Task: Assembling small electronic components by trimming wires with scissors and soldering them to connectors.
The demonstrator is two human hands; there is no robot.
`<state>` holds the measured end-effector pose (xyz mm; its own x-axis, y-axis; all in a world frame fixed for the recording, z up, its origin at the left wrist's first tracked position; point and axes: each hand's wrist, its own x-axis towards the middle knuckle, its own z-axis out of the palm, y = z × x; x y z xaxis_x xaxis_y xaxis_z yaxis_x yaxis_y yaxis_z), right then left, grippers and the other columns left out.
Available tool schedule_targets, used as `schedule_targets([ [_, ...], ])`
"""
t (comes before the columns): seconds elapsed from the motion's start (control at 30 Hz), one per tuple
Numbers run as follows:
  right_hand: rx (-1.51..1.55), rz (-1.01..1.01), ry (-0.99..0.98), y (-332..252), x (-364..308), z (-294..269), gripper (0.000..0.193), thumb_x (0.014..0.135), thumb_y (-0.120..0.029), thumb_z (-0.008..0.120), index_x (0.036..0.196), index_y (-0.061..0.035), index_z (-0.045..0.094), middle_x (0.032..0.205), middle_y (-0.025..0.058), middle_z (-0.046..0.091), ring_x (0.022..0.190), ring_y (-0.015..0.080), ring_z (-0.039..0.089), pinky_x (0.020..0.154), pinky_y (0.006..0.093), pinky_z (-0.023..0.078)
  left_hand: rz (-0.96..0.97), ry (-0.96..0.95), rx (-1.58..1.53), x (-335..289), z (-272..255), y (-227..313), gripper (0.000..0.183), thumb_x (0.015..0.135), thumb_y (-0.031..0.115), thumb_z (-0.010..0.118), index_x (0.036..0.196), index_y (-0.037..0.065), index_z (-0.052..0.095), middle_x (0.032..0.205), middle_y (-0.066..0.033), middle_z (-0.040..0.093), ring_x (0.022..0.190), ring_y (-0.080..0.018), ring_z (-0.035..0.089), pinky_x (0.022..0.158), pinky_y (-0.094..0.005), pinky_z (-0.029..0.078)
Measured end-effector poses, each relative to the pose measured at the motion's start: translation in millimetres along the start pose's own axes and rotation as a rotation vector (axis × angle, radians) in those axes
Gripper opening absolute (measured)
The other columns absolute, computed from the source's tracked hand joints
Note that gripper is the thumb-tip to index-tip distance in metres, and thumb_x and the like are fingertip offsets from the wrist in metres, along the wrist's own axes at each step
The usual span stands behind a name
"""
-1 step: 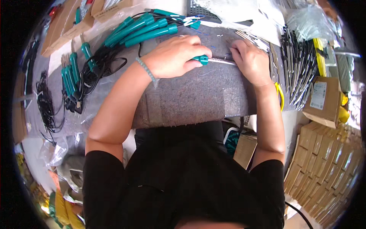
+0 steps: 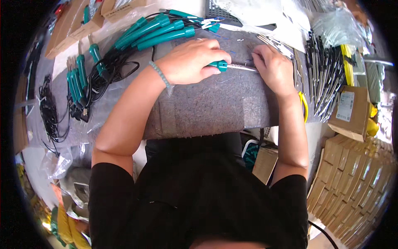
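My left hand (image 2: 188,62) is closed around a green soldering iron handle (image 2: 222,65), most of it hidden in the palm. From the handle's end a thin pale shaft (image 2: 242,67) points right and meets the edge of my right hand (image 2: 275,68). My right hand's fingers are curled and pressed together; what they pinch, if anything, is hidden. Both hands rest over a grey felt-like mat (image 2: 199,112). Just beyond my left hand lies a pile of green soldering iron handles (image 2: 161,35) with black cords and white-tipped wires.
More green irons (image 2: 76,85) and coiled black cords (image 2: 52,110) lie at left. Many thin metal-and-black rods (image 2: 323,74) are heaped at right, near yellow-handled tool grips (image 2: 304,108). A cardboard box (image 2: 350,112) and stacked brown packages (image 2: 352,174) stand at the right.
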<state>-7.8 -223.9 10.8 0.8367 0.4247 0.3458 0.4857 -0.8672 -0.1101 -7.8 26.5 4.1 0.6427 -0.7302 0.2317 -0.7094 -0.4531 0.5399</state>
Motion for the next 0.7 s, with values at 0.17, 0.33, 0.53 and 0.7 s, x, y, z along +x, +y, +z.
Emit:
schedule_targets([
  [0.17, 0.539, 0.182, 0.010, -40.3, -6.9, -3.7, 0.010, 0.085, -0.014, 0.063, 0.091, -0.0064, 0.063, 0.087, 0.0127, 0.064, 0.083, 0.0314, 0.063, 0.072, 0.0375, 0.050, 0.013, -0.038, -0.029, -1.5, 1.2, -6.1, 0.031, 0.080, 0.016, 0.067, 0.109, 0.011, 0.057, 0.096, -0.0096, 0.055, 0.097, -0.0295, 0.054, 0.085, -0.0396, 0.042],
  [0.33, 0.407, 0.056, 0.071, -66.0, -8.2, 9.0, 0.011, 0.083, -0.015, 0.065, 0.090, -0.0088, 0.059, 0.086, 0.0071, 0.063, 0.074, 0.0283, 0.064, 0.063, 0.0372, 0.051, -0.009, -0.031, 0.020, 1.0, 6.1, -8.8, 0.033, 0.079, 0.019, 0.068, 0.108, 0.007, 0.056, 0.096, -0.0102, 0.055, 0.097, -0.0303, 0.053, 0.086, -0.0409, 0.040],
  [0.53, 0.038, -0.216, 0.207, -64.5, -9.6, 19.7, 0.016, 0.079, -0.013, 0.064, 0.092, -0.0097, 0.057, 0.087, 0.0034, 0.058, 0.068, 0.0189, 0.061, 0.056, 0.0307, 0.050, 0.007, -0.025, 0.011, 1.9, 6.4, -10.7, 0.035, 0.078, 0.019, 0.069, 0.109, 0.006, 0.056, 0.098, -0.0104, 0.056, 0.098, -0.0304, 0.053, 0.085, -0.0410, 0.040],
  [0.7, -0.062, -0.310, 0.186, -62.4, -13.7, 18.0, 0.022, 0.076, -0.012, 0.064, 0.097, -0.0093, 0.059, 0.092, 0.0029, 0.059, 0.071, 0.0175, 0.062, 0.057, 0.0294, 0.051, 0.027, -0.008, 0.021, 1.1, 6.7, -11.5, 0.036, 0.077, 0.018, 0.069, 0.109, 0.007, 0.057, 0.099, -0.0105, 0.056, 0.097, -0.0302, 0.054, 0.086, -0.0410, 0.040],
])
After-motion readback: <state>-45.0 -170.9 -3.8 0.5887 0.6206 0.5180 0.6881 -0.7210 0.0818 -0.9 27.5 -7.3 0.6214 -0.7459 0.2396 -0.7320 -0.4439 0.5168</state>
